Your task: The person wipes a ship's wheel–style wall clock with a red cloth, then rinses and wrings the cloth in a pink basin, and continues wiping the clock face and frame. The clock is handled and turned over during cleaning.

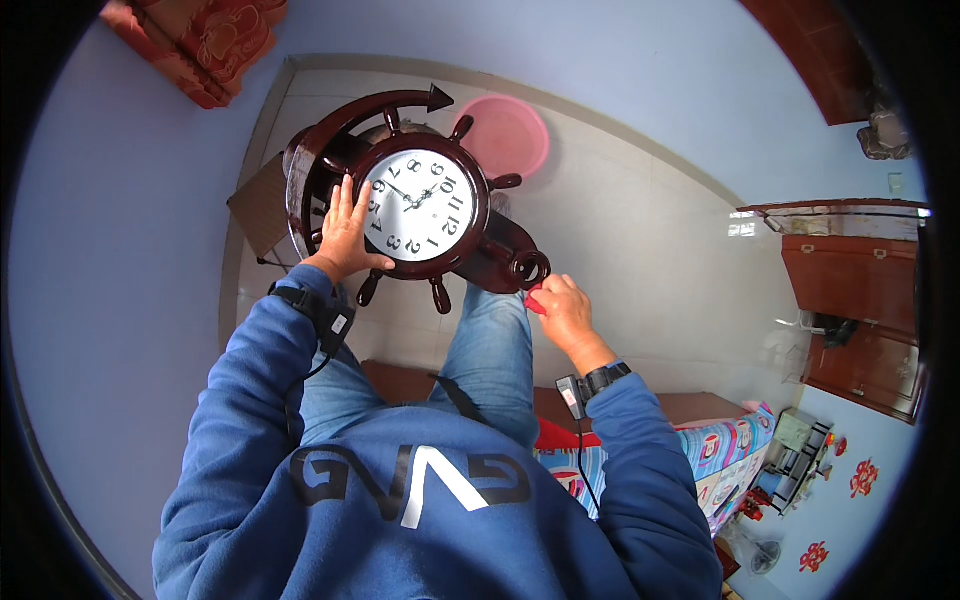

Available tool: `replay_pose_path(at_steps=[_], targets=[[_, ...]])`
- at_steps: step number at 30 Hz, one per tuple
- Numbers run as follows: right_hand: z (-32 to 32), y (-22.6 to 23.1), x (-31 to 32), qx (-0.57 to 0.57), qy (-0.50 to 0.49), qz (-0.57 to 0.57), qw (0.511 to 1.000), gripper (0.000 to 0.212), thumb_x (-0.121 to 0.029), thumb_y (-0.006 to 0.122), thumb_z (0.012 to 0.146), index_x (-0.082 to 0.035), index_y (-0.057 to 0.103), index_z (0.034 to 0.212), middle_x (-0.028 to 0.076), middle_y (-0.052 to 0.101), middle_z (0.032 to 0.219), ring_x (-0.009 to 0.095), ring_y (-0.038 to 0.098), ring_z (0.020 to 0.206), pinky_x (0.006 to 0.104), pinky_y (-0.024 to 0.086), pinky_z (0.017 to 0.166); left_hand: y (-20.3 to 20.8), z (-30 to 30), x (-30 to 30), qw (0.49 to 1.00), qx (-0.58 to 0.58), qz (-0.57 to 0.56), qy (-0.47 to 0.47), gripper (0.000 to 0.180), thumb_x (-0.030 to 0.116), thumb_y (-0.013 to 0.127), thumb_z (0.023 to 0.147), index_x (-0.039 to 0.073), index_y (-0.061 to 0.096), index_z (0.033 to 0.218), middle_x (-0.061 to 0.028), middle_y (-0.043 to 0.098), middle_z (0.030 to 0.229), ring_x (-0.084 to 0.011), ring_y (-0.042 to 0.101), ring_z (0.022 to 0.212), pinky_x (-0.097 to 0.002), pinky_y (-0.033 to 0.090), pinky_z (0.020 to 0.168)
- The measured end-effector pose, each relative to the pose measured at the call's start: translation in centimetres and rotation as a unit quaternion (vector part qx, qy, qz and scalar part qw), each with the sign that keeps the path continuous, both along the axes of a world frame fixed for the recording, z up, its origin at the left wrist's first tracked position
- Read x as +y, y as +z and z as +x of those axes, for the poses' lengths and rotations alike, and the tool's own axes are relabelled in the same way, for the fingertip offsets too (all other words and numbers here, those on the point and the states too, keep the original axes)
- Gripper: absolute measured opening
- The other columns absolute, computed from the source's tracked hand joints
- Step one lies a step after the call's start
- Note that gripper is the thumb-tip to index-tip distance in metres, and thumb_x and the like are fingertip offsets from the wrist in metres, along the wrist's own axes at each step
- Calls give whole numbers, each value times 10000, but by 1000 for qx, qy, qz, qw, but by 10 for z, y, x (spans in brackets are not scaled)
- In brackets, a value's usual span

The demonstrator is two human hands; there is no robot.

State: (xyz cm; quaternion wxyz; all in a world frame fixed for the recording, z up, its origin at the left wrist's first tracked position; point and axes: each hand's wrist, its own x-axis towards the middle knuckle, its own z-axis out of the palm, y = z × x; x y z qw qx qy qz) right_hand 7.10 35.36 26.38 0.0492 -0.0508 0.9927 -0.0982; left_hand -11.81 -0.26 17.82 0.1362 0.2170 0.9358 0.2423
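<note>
A dark red-brown wall clock [470, 160], shaped like a ship's wheel with an anchor, lies tilted in front of my knees. Its round white dial [425, 215] faces up, turned on its side, and the anchor's curved arms [350, 115] stretch along the far left. My left hand [345, 240] rests on the wheel's left rim, fingers straight and thumb spread over the dial's edge. At the anchor's ring [514, 270], on the near right, my right hand [568, 312] is closed around a red cloth [537, 301], touching the ring. Whatever supports the clock is mostly hidden beneath it.
A pink basin [520, 140] stands on the tiled floor just beyond the clock. A brown board-like piece [262, 212] is at its left, close to the wall. Patterned bedding [740, 440] lies on my right, and reddish-brown cabinets [850, 280] stand farther right.
</note>
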Motion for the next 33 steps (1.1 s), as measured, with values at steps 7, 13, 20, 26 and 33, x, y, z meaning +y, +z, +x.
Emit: replay_pose_path(at_steps=[7, 13, 20, 26, 33], targets=[[-29, -20, -20, 44, -149, 17, 988, 196, -112, 771, 738, -88, 702, 920, 81, 611, 970, 326, 597, 955, 444, 519, 775, 2, -1, 0, 1000, -10, -7, 2, 1518, 419, 995, 404, 156, 92, 1596, -248, 13, 1633, -467, 72, 1502, -544, 239, 1181], [-12, -8, -15, 60, 21, 23, 998, 228, -29, 732, 692, -114, 674, 895, 30, 587, 950, 278, 566, 943, 428, 506, 777, 1, 0, -1, 1000, -14, 4, 4, 1511, 415, 995, 412, 164, 92, 1596, -239, 10, 1636, -462, 69, 1505, -549, 241, 1180], [-11, 2, 10, 60, -179, -110, 976, 179, -92, 736, 720, -127, 718, 895, 33, 625, 966, 283, 621, 963, 413, 538, 772, 1, -1, -2, 1000, -14, 3, 3, 1512, 409, 995, 403, 156, 101, 1596, -253, 15, 1633, -480, 85, 1497, -549, 246, 1179], [-47, -12, -10, 54, -36, 27, 998, 96, -80, 708, 732, -105, 664, 813, 77, 609, 948, 290, 610, 931, 443, 534, 757, -1, -1, -2, 1000, 5, 6, -3, 1520, 428, 987, 376, 131, 124, 1591, -279, 35, 1623, -505, 102, 1485, -556, 245, 1179], [-48, -41, 8, -45, -401, -63, 913, 311, -304, 746, 720, -18, 667, 813, 192, 690, 889, 369, 677, 794, 452, 555, 740, -3, 2, 1, 1000, 3, 7, 8, 1527, 415, 992, 369, 134, 120, 1591, -270, 29, 1627, -504, 100, 1487, -552, 237, 1184]])
